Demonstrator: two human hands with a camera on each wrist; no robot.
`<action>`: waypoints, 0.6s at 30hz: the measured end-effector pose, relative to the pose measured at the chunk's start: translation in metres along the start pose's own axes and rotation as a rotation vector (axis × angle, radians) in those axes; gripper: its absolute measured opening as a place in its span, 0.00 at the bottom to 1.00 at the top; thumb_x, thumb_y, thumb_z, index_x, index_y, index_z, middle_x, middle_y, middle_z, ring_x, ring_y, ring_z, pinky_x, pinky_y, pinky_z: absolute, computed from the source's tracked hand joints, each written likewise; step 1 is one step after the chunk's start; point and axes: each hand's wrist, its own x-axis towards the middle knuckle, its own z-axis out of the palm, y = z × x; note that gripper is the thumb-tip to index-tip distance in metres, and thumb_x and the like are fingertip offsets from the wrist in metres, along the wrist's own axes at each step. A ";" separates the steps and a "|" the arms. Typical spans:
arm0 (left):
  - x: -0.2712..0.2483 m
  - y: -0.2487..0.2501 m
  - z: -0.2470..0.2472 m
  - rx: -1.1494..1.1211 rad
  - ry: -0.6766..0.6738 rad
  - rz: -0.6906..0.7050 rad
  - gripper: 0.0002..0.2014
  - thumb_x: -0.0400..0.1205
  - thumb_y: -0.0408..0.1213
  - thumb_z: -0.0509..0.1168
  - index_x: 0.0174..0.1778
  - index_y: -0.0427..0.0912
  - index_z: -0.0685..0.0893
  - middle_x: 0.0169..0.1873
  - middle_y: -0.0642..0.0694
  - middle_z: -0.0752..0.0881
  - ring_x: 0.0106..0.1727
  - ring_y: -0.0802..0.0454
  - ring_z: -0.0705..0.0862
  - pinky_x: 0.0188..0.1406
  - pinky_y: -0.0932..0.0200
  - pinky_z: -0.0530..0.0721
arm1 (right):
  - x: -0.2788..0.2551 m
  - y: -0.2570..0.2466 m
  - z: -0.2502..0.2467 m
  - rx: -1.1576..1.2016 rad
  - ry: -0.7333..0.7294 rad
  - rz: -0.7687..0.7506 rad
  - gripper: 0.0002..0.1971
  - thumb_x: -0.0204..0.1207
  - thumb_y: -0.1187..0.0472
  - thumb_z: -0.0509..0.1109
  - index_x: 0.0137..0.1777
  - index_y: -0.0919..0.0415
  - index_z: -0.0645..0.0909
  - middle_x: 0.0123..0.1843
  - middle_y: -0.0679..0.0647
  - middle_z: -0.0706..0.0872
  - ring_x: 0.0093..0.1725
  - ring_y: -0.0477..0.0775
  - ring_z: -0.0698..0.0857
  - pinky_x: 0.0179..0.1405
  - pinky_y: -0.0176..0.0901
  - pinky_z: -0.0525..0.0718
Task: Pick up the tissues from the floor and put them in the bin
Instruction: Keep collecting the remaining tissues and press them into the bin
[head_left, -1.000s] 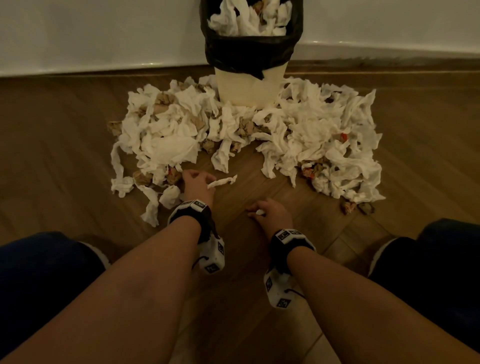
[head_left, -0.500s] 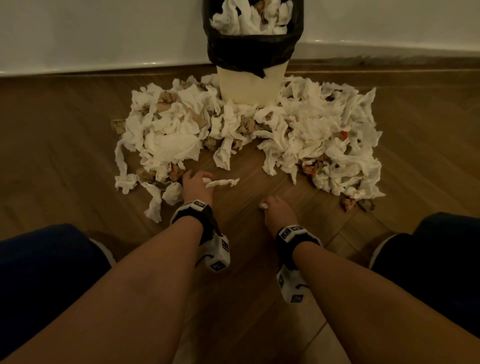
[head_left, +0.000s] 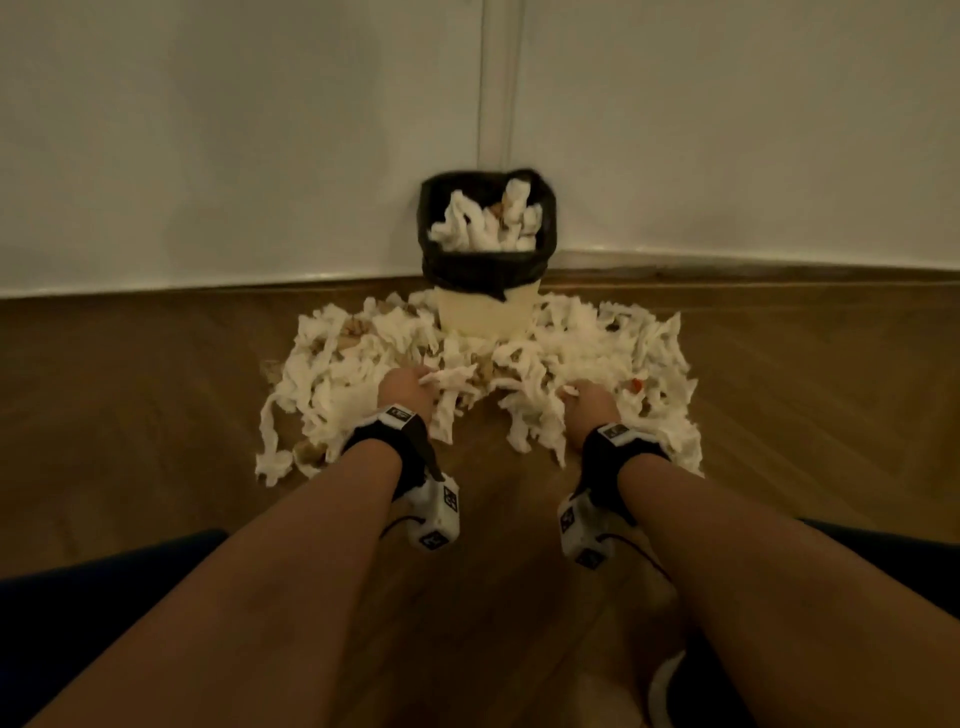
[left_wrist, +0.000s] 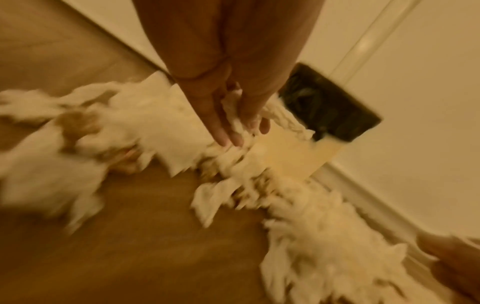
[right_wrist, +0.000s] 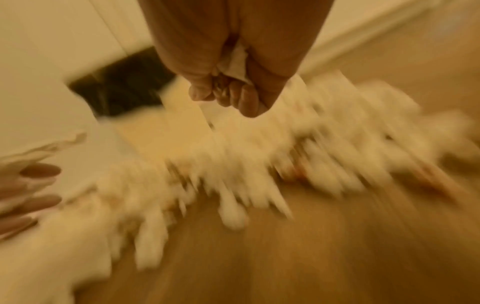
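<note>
A cream bin (head_left: 485, 312) with a black liner stands against the wall, heaped with white tissues. A wide pile of tissues (head_left: 582, 348) spreads over the floor around its base. My left hand (head_left: 402, 389) is over the pile's left half and pinches a twisted tissue strip (head_left: 451, 375) between thumb and fingers (left_wrist: 235, 135). My right hand (head_left: 584, 402) is over the right half, curled into a fist (right_wrist: 228, 90) round a small white tissue (right_wrist: 237, 59). Both wrist views are blurred.
Wooden floor (head_left: 156, 415) stretches to both sides, and white walls meet in a corner behind the bin. Brown crumpled bits and a red scrap (head_left: 636, 384) lie among the tissues. My knees in dark shorts fill the lower corners, with a white shoe (head_left: 660, 691) at the bottom right.
Both hands rose off the bare floor and moved forward over the pile, the left lifting the loose strip, the right keeping its small piece. The head view tilted up.
</note>
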 end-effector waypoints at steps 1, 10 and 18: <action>0.008 0.017 -0.017 -0.013 0.033 0.040 0.14 0.83 0.28 0.56 0.61 0.35 0.84 0.57 0.35 0.86 0.57 0.38 0.83 0.52 0.53 0.80 | 0.008 -0.016 -0.017 0.021 0.031 -0.016 0.16 0.85 0.61 0.57 0.65 0.69 0.78 0.65 0.67 0.80 0.63 0.66 0.79 0.58 0.49 0.77; 0.086 0.132 -0.127 -0.254 0.230 0.130 0.16 0.87 0.34 0.51 0.68 0.35 0.73 0.65 0.35 0.79 0.64 0.37 0.77 0.59 0.51 0.74 | 0.086 -0.156 -0.135 0.008 0.199 -0.285 0.16 0.81 0.55 0.62 0.48 0.68 0.85 0.50 0.67 0.86 0.54 0.64 0.84 0.40 0.40 0.71; 0.139 0.140 -0.105 -0.275 0.089 0.025 0.18 0.87 0.31 0.49 0.72 0.29 0.70 0.70 0.30 0.73 0.70 0.34 0.73 0.70 0.44 0.71 | 0.140 -0.173 -0.109 0.142 0.134 -0.124 0.18 0.85 0.60 0.52 0.67 0.70 0.75 0.67 0.67 0.78 0.66 0.65 0.77 0.61 0.48 0.75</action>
